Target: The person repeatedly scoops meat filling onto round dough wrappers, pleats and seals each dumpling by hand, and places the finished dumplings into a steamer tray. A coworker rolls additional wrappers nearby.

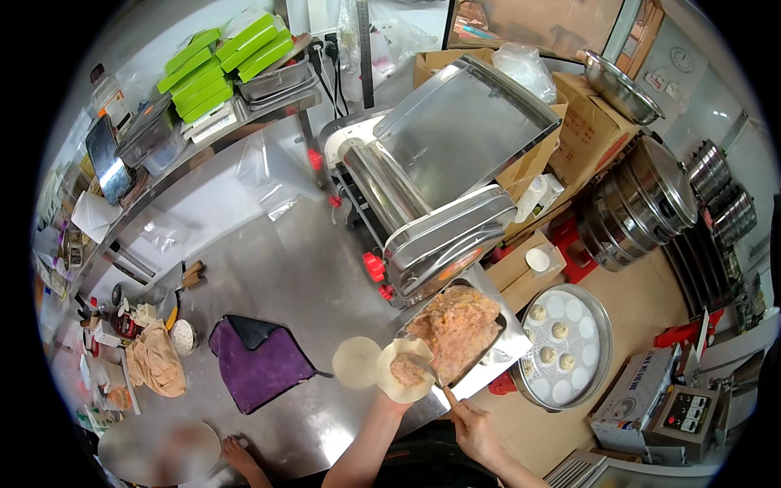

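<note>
A round, pale dough wrapper (pixel 402 394) rests on my left hand (pixel 392 407), which mostly hides beneath it. A dab of pinkish meat filling (pixel 407 371) lies in its middle. My right hand (pixel 473 427) grips the handle of a small filling spatula (pixel 448 395); its metal end is by the wrapper's right edge. Just beyond, a rectangular metal tray holds a heap of minced meat filling (pixel 455 329). To the left, another dough wrapper (pixel 355 363) lies flat on the steel table (pixel 277 285).
A dough sheeter (pixel 407 187) stands behind the tray. Lower right, a round steamer (pixel 604 358) holds several filled buns on paper rounds. Left lie a purple cloth (pixel 260 366) and a tan cloth (pixel 156 359). Another person's hand (pixel 237 455) is at lower left.
</note>
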`<action>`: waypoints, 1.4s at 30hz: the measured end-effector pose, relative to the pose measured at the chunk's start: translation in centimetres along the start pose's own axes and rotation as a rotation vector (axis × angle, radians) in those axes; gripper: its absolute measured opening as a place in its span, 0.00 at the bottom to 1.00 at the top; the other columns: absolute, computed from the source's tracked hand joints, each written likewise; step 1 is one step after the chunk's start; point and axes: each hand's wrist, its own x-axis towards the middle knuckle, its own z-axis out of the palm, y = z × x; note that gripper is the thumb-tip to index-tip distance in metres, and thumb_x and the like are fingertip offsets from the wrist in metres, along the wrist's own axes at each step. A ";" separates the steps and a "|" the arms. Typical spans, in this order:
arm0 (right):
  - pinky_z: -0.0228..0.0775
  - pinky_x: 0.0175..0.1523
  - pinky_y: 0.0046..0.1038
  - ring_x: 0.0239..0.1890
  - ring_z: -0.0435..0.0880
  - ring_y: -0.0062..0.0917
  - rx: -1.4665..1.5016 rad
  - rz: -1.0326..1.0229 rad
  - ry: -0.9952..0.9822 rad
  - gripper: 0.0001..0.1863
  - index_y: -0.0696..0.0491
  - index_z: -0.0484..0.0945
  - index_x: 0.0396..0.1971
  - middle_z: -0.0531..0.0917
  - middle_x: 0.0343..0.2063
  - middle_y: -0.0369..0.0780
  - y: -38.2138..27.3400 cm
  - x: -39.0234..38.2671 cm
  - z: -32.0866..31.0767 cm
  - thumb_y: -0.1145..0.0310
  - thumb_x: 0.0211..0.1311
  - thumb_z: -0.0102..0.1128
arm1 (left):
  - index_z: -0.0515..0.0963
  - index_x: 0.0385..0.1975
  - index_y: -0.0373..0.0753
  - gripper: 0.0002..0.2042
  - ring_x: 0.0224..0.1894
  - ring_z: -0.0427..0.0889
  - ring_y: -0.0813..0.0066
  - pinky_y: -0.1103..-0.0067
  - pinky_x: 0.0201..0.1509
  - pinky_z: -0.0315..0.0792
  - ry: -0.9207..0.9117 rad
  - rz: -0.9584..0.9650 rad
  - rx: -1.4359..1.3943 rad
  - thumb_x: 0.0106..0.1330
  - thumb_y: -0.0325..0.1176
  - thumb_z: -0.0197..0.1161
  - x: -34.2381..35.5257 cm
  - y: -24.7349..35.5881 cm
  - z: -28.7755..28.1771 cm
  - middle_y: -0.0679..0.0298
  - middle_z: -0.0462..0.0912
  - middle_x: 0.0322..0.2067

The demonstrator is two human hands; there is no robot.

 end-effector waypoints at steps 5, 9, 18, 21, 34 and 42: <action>0.73 0.29 0.34 0.22 0.78 0.41 -0.137 -0.066 0.004 0.30 0.56 0.75 0.55 0.76 0.24 0.45 0.9 0.4 0.5 0.86 0.47 0.54 | 0.74 0.51 0.37 0.19 0.57 0.73 0.50 0.58 0.61 0.70 -0.045 -0.013 -0.058 0.69 0.43 0.51 0.5 -0.2 -0.1 0.51 0.76 0.52; 0.72 0.28 0.37 0.23 0.79 0.41 -0.437 0.134 0.202 0.30 0.57 0.75 0.55 0.77 0.24 0.47 3.5 2.7 -2.1 0.85 0.46 0.53 | 0.74 0.48 0.37 0.16 0.49 0.77 0.60 0.66 0.56 0.72 0.119 0.101 0.063 0.67 0.40 0.55 -0.2 0.4 1.5 0.58 0.77 0.46; 0.72 0.31 0.41 0.26 0.81 0.46 -0.423 0.316 0.242 0.25 0.58 0.74 0.55 0.80 0.27 0.53 12.3 4.4 -1.1 0.81 0.54 0.51 | 0.73 0.51 0.37 0.18 0.54 0.76 0.57 0.64 0.59 0.72 0.102 0.128 0.064 0.68 0.43 0.52 -0.2 0.3 -0.8 0.53 0.75 0.54; 0.70 0.33 0.41 0.27 0.80 0.47 -0.273 0.338 0.235 0.25 0.58 0.73 0.56 0.79 0.25 0.55 11.8 4.2 -0.1 0.81 0.56 0.50 | 0.73 0.52 0.37 0.20 0.53 0.77 0.57 0.63 0.58 0.72 0.062 0.094 0.028 0.68 0.44 0.52 0.2 0.4 -1.1 0.54 0.75 0.54; 0.70 0.34 0.41 0.25 0.78 0.47 -0.326 0.348 0.305 0.23 0.64 0.73 0.54 0.78 0.23 0.56 12.0 3.4 -0.1 0.84 0.55 0.47 | 0.71 0.56 0.37 0.24 0.54 0.77 0.58 0.62 0.57 0.73 0.108 0.105 0.079 0.69 0.49 0.51 0.2 0.1 -1.9 0.54 0.74 0.56; 0.65 0.27 0.28 0.20 0.75 0.26 0.077 0.427 0.272 0.25 0.60 0.72 0.57 0.77 0.17 0.45 13.4 2.9 2.6 0.81 0.58 0.47 | 0.71 0.55 0.37 0.25 0.54 0.77 0.58 0.62 0.57 0.74 0.000 0.031 0.023 0.68 0.51 0.52 0.7 0.0 -3.3 0.55 0.76 0.54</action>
